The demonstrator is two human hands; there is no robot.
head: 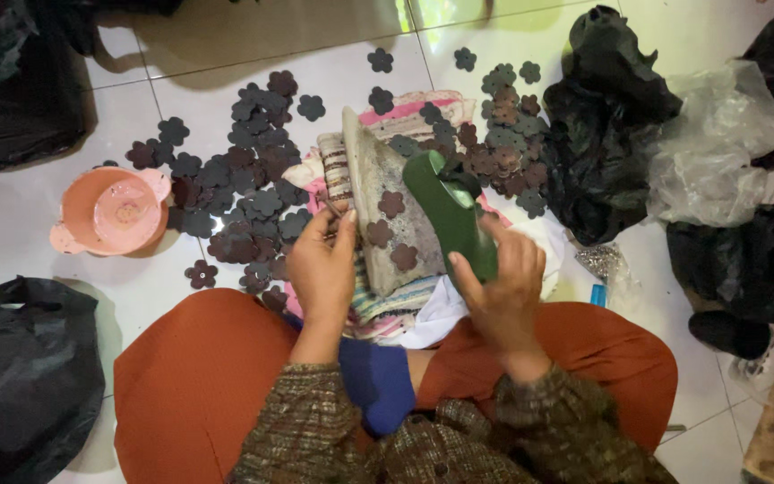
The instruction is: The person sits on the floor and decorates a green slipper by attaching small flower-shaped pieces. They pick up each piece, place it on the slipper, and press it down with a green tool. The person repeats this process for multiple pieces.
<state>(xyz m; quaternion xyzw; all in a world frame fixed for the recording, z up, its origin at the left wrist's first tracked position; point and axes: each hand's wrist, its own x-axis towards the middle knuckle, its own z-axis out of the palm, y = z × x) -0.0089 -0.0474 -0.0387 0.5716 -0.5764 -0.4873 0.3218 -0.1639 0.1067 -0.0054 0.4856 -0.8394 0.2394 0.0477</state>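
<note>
Shoe [454,215]: green, slim, glossy | right hand [499,287] grip: closed around it

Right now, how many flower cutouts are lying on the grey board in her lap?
3: one upper, one left-middle, one lower right on the board. The green shoe or hands might hide more.

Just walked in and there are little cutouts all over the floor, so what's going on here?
A person sits on the tiled floor in orange trousers. The right hand grips a green shoe-shaped piece. The left hand pinches something small, too small to tell, beside a grey board bearing three brown flower cutouts. Many dark flower cutouts lie scattered about, with a pink bowl to the left and black plastic bags around.
</note>
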